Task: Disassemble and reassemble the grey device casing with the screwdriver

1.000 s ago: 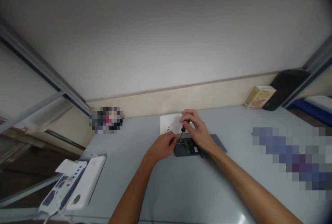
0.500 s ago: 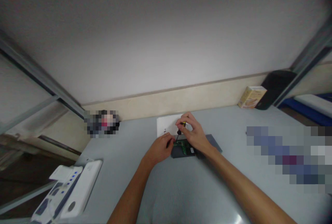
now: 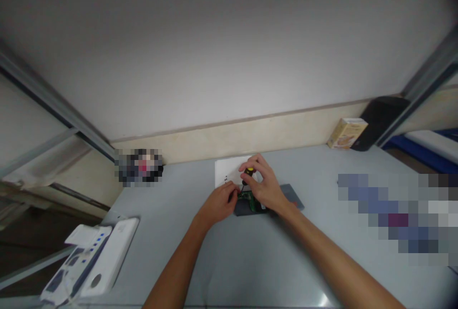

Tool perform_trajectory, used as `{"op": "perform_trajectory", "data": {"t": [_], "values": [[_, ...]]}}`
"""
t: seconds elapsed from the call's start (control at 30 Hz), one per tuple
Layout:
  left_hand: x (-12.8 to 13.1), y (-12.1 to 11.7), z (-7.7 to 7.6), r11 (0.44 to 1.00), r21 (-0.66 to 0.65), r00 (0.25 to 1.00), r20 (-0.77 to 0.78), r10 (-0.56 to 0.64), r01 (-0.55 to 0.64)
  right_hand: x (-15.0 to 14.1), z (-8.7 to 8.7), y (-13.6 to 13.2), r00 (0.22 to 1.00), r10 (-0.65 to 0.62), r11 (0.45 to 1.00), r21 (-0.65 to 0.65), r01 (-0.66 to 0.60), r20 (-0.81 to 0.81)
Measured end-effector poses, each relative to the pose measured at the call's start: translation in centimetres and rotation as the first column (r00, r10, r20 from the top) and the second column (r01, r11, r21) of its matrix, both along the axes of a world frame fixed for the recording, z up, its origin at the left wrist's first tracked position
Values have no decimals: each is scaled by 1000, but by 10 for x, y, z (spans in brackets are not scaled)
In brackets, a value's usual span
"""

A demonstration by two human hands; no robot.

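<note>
A screwdriver with a yellow and black handle is pinched upright, slightly tilted, between the fingers of my right hand. Its thin shaft points down at a green circuit board, which sits in a dark flat casing on the table. Curled at the casing's left edge, close to the screwdriver tip, is my left hand. Its fingertips are pressed together, and what they pinch is hidden. Behind the casing lies a white sheet bearing several tiny dark pieces. My right hand covers part of the board.
A grey flat panel lies under and right of my right wrist. White plastic housings stand at the table's left edge. At the back right are a yellow box and a black object. Blurred items lie left and right.
The screwdriver handle has turned and tipped a little in my right hand, showing more yellow. My left hand stays by the casing's edge. The whole view has shifted slightly.
</note>
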State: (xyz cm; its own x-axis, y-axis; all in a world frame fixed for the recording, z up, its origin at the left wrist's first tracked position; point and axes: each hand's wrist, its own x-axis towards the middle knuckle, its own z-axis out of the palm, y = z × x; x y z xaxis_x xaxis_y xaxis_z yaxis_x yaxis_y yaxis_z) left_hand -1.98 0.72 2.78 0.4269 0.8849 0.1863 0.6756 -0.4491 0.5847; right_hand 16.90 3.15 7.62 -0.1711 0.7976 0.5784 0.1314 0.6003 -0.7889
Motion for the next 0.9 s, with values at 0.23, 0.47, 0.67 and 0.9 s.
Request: {"op": "perform_trajectory", "data": {"t": [0.23,0.47,0.67,0.9], "values": [[0,-1,1,1000,-4,1000,19,-9,9,10,-2,3,997,64,998,-14,-65,-43],[-1,0,-1,1000,-3,1000,-3,-10,10,10,0,2,998,9,999,-49,-12,-55],[-1,-1,-2,1000,6,1000,-17,-4,4,12,0,3,993,73,994,-74,-80,-92],[-1,-1,-1,1000,11,1000,-20,-12,12,14,-1,7,996,44,994,-95,-52,-78]]}}
